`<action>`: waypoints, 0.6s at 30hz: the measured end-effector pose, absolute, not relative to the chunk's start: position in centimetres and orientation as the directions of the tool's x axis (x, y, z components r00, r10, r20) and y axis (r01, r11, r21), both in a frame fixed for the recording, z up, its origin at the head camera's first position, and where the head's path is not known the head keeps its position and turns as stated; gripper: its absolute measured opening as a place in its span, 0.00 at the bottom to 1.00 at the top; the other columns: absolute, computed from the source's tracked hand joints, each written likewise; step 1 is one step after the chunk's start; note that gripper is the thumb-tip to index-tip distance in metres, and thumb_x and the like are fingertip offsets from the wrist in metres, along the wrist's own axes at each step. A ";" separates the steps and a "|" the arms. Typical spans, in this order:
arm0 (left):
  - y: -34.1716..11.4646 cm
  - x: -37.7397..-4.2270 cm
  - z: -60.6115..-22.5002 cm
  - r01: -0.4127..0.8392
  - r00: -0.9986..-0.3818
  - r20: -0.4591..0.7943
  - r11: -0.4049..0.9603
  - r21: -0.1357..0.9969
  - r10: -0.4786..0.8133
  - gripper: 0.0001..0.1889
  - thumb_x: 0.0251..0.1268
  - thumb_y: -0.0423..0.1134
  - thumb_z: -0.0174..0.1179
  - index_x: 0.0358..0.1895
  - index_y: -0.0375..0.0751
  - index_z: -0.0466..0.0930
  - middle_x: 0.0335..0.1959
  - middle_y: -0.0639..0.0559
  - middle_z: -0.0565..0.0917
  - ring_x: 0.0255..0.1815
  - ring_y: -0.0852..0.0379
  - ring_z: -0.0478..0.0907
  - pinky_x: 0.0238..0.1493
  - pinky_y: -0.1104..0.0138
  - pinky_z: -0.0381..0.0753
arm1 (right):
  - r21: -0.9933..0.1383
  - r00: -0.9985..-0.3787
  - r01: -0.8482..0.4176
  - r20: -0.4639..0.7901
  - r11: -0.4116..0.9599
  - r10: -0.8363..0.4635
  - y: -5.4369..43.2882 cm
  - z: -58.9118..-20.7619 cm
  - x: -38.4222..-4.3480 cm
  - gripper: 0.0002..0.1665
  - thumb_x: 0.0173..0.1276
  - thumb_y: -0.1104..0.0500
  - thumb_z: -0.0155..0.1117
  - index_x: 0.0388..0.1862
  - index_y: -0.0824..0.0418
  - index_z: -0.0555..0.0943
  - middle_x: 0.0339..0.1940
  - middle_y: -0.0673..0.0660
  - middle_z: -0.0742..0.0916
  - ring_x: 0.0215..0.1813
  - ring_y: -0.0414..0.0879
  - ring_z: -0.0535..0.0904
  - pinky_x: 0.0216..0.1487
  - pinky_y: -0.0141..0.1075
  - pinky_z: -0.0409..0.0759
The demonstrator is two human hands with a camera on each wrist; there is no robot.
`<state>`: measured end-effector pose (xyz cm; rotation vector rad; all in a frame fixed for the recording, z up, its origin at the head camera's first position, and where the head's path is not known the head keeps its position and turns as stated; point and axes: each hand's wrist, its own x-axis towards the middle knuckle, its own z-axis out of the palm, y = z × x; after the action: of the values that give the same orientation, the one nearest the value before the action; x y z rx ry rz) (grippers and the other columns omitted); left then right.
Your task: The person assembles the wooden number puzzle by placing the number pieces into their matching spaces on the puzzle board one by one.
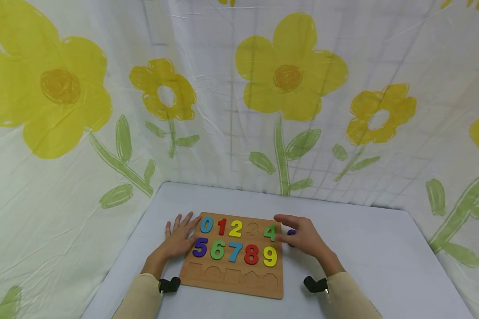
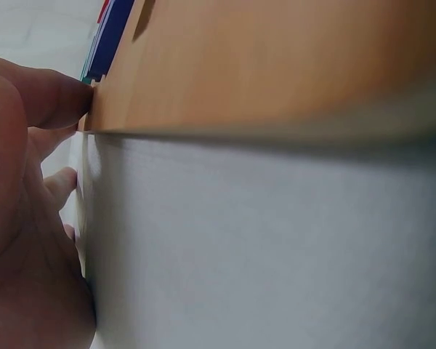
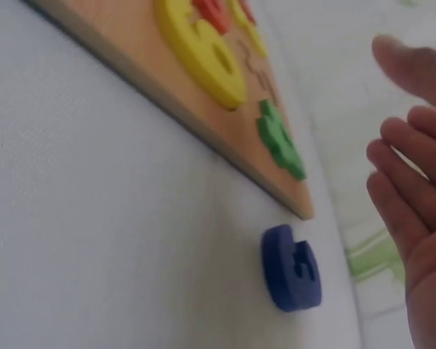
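Observation:
A wooden number puzzle board (image 1: 239, 290) lies on the table, with coloured numerals in its two upper rows. The left hand (image 1: 178, 239) rests at the board's left edge, its fingers spread and its thumb near the purple 5 (image 1: 200, 247). Over the board's upper right corner is the right hand (image 1: 303, 235), near the green 4 (image 1: 269, 232), its fingers loosely extended and holding nothing. A purple number piece (image 3: 291, 269) lies on the table beside the board, partly hidden by the right hand in the head view. The outlined 3 recess (image 1: 253, 229) holds no piece.
The board's lowest row has several shallow shape recesses (image 1: 232, 275). A white cloth covers the table (image 1: 363, 257). Behind it hangs a curtain (image 1: 215, 146) printed with yellow flowers. Black wrist cameras (image 1: 315, 284) sit below both hands.

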<state>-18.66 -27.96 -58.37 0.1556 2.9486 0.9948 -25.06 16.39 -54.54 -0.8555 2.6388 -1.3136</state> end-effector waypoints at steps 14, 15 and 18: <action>-28.1 -18.7 -58.9 0.117 -0.993 0.049 0.779 0.616 0.111 0.36 0.75 0.41 0.56 0.86 0.44 0.64 0.89 0.29 0.55 0.89 0.18 0.35 0.79 0.24 0.20 | -0.920 -0.810 -0.311 0.125 0.239 -0.573 20.9 -52.4 -24.2 0.38 0.70 0.60 0.80 0.78 0.57 0.79 0.75 0.65 0.84 0.76 0.62 0.82 0.74 0.48 0.81; -28.1 -18.7 -58.9 0.116 -0.993 0.046 0.779 0.616 0.112 0.36 0.76 0.41 0.55 0.86 0.44 0.64 0.89 0.29 0.54 0.89 0.18 0.34 0.79 0.24 0.20 | -0.923 -0.808 -0.309 0.128 0.230 -0.575 21.3 -52.3 -24.1 0.38 0.70 0.61 0.80 0.78 0.58 0.79 0.75 0.66 0.84 0.76 0.61 0.82 0.74 0.46 0.82; -28.1 -18.6 -58.8 0.110 -0.993 0.039 0.785 0.610 0.109 0.36 0.76 0.41 0.55 0.87 0.44 0.63 0.89 0.29 0.54 0.89 0.19 0.34 0.80 0.25 0.20 | -0.926 -0.806 -0.312 0.139 0.212 -0.576 22.3 -52.4 -24.1 0.38 0.71 0.63 0.79 0.78 0.60 0.79 0.75 0.67 0.84 0.75 0.51 0.84 0.73 0.41 0.82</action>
<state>-18.60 -28.09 -58.84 0.1821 2.9694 1.0145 -24.07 22.29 -52.38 -0.8437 2.2507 -1.6301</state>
